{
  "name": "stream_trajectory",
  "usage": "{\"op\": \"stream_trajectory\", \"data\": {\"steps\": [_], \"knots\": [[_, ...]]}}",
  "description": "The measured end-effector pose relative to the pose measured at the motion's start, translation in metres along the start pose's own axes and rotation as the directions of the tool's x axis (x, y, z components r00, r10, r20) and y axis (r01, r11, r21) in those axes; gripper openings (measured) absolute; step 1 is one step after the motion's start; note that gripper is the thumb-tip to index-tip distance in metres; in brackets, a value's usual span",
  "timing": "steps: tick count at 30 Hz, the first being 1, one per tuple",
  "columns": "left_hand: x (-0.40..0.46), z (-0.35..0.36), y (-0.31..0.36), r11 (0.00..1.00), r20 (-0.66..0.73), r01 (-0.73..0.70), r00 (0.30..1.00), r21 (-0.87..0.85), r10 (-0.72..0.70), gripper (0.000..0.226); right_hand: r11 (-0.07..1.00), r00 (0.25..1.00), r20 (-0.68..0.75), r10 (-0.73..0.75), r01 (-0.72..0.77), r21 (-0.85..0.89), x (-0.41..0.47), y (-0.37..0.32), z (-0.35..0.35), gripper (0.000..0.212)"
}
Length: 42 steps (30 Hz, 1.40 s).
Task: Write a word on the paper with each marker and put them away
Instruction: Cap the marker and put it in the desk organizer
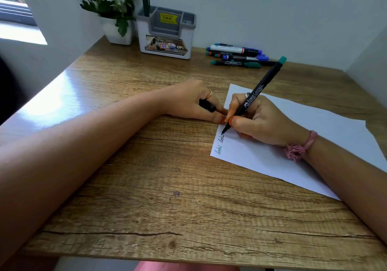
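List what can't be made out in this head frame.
- Cap: mostly hidden inside left hand.
- Paper: right part cut off by frame edge, middle covered by right hand.
- Pile of markers: labels too small; count unclear, they overlap.
- Organizer: compartment contents hidden by walls.

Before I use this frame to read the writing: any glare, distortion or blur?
Head view: window glare whitens the desk's left side; wide-angle bends its edges; the paper is evenly lit, its writing small but legible.
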<state>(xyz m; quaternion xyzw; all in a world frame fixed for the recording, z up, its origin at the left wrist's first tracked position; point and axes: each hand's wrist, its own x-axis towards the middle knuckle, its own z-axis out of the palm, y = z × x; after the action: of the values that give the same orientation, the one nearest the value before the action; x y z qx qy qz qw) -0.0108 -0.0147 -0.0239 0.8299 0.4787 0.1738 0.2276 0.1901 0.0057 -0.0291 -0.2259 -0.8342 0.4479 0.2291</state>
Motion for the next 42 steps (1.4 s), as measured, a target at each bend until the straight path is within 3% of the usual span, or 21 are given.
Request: {"op": "stream_trajectory", "data": {"steps": [5, 8, 11, 14, 17, 20, 24, 36, 42], "knots": [[-0.001, 0.000, 0.002, 1.000, -0.005, -0.022, 1.000, -0.006, 0.022, 0.034, 1.000, 1.000, 0.013, 0.006, -0.006, -0.012, -0.001, -0.001, -0.001, 0.004], [-0.002, 0.000, 0.004, 1.000, -0.009, -0.024, 1.000, -0.016, 0.024, 0.033, 0.980, 0.996, -0.075, 0.048, -0.032, 0.196, 0.000, -0.002, -0.002, 0.008], [-0.003, 0.000, 0.005, 1.000, -0.020, 0.012, 1.000, -0.015, -0.012, 0.039, 0.943, 0.978, -0.207, 0.027, 0.044, 0.331, 0.004, -0.009, -0.009, 0.006], [-0.004, -0.001, 0.004, 0.992, -0.089, 0.050, 0.994, -0.114, -0.061, 0.040, 0.957, 0.974, -0.226, -0.018, 0.083, 0.278, 0.004, -0.020, -0.019, 0.009], [-0.003, 0.000, 0.003, 0.986, -0.125, 0.038, 0.990, -0.162, -0.059, 0.031, 0.976, 0.979, -0.196, 0.045, -0.001, 0.217, 0.001, -0.025, -0.025, 0.026], [-0.003, 0.000, 0.003, 0.983, -0.146, 0.032, 0.988, -0.182, -0.059, 0.030, 0.995, 0.979, -0.202, -0.002, 0.021, 0.094, -0.002, -0.024, -0.022, 0.021], [-0.004, 0.000, 0.002, 0.974, -0.154, 0.056, 0.984, -0.218, -0.091, 0.025, 0.989, 0.972, -0.236, 0.019, 0.017, 0.150, -0.005, -0.022, -0.019, 0.012], [-0.005, -0.001, 0.007, 0.969, -0.151, 0.084, 0.981, -0.231, -0.121, 0.016, 0.993, 0.968, -0.249, -0.045, 0.072, 0.098, -0.006, -0.017, -0.020, 0.009], [-0.006, -0.003, 0.009, 0.981, -0.188, 0.065, 0.977, -0.185, -0.100, 0.024, 0.959, 0.939, -0.232, -0.254, 0.214, -0.184, -0.004, -0.016, -0.026, 0.017]]}}
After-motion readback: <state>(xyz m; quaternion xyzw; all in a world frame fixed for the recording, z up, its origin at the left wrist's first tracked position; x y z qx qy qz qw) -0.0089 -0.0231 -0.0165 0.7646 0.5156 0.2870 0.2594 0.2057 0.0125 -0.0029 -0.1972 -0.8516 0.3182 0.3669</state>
